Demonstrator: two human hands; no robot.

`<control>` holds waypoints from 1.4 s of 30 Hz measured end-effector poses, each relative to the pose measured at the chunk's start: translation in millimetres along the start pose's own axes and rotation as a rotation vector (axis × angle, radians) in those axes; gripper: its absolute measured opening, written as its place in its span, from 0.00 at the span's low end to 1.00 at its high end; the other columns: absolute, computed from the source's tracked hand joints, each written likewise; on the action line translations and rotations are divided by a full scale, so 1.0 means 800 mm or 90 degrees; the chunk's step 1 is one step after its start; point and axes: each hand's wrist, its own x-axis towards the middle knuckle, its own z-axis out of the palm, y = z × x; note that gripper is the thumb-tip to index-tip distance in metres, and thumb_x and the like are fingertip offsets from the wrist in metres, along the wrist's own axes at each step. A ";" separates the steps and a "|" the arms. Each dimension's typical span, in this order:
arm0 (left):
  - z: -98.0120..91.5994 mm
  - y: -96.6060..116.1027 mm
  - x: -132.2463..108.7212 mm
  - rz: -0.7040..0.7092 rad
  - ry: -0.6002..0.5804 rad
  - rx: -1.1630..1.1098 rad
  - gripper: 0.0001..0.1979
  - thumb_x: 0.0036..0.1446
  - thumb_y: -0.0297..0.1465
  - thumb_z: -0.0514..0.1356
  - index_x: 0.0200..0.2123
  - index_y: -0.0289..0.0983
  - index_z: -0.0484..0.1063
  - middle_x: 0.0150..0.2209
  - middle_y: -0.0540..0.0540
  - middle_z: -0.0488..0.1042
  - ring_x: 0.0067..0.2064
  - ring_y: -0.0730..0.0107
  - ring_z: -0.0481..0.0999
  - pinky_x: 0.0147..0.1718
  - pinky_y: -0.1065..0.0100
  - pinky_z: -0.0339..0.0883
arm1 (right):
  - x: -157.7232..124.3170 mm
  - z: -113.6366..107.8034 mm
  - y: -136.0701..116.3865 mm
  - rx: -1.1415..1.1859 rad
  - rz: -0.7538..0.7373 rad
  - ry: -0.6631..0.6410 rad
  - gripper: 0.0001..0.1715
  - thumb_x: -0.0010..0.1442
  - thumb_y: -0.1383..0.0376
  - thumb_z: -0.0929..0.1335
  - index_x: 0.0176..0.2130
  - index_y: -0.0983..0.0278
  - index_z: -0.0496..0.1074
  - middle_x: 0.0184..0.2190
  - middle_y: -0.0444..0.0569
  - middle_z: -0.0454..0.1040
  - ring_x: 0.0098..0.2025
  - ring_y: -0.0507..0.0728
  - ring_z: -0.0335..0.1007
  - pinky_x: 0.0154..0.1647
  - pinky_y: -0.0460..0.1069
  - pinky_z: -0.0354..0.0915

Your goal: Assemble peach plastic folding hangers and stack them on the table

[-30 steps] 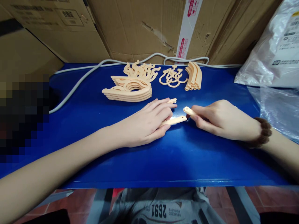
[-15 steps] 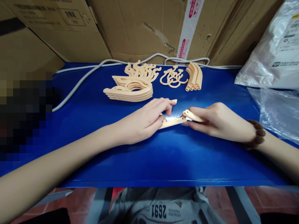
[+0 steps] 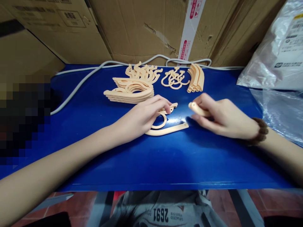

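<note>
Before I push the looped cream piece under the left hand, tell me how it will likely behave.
The looped piece should be stiff, given how cleanly its curves hold. It will probably slide rather than roll, appearing to lie flat on the glossy blue table. Its slender build suggests lightness.

Number "2691", dark print, on grey cloth [image 3: 139, 206] below front edge of worktop [image 3: 151, 164]; upside down in view. Smaller lettering beside it: not legible with certainty. Carton [image 3: 134, 37] behind back edge: white tape [image 3: 187, 34] with red-printed characters and handling symbols, wording too small. Carton label [image 3: 71, 18], beyond back left corner: characters blurred. Plastic-wrapped package [image 3: 267, 67], back right corner: fine print, unreadable.
</note>
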 end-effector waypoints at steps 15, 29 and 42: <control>-0.001 0.000 -0.002 0.029 -0.009 0.055 0.19 0.59 0.13 0.48 0.44 0.37 0.69 0.54 0.43 0.71 0.55 0.66 0.72 0.53 0.63 0.67 | -0.001 -0.012 0.068 -0.454 0.261 -0.022 0.22 0.70 0.65 0.57 0.55 0.69 0.71 0.55 0.64 0.68 0.50 0.65 0.63 0.42 0.55 0.56; -0.001 0.001 -0.002 0.032 -0.018 0.060 0.19 0.59 0.14 0.47 0.45 0.37 0.69 0.54 0.42 0.70 0.55 0.65 0.72 0.53 0.63 0.68 | 0.003 -0.001 0.092 -0.386 0.295 -0.036 0.26 0.70 0.65 0.55 0.59 0.74 0.68 0.54 0.64 0.72 0.49 0.64 0.66 0.44 0.53 0.58; 0.000 0.001 -0.002 0.042 -0.016 0.068 0.19 0.59 0.13 0.48 0.44 0.36 0.69 0.54 0.42 0.70 0.55 0.65 0.72 0.52 0.63 0.68 | -0.004 -0.031 0.079 -0.514 0.266 -0.092 0.18 0.70 0.65 0.58 0.42 0.69 0.75 0.46 0.61 0.73 0.42 0.59 0.62 0.33 0.52 0.49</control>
